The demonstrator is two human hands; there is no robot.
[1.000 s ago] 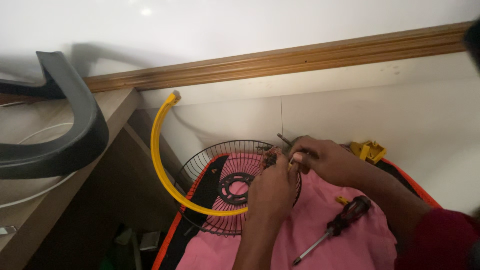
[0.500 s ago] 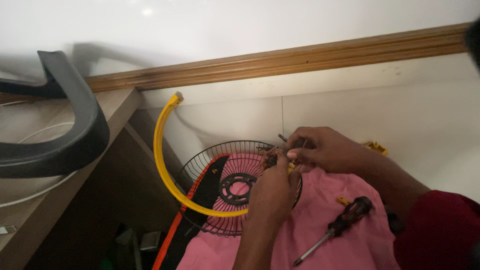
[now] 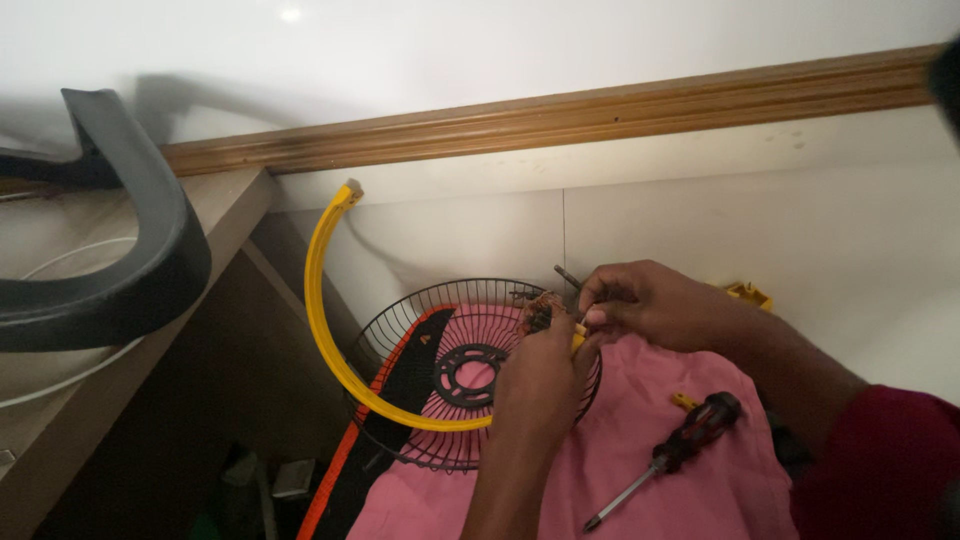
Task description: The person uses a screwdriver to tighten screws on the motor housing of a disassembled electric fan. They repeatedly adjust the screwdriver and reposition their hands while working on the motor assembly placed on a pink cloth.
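Both hands [image 3: 590,330] pinch curved yellow plastic rim [image 3: 318,300] against round wire grille [image 3: 420,320].

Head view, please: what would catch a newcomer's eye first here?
Probably the bright yellow curved band, arcing from near the wooden moulding down around the black wire fan guard at centre. Both hands, left hand and right hand, meet at the guard's right rim, working on something small there. A black-and-red screwdriver lies on the pink cloth at lower right.
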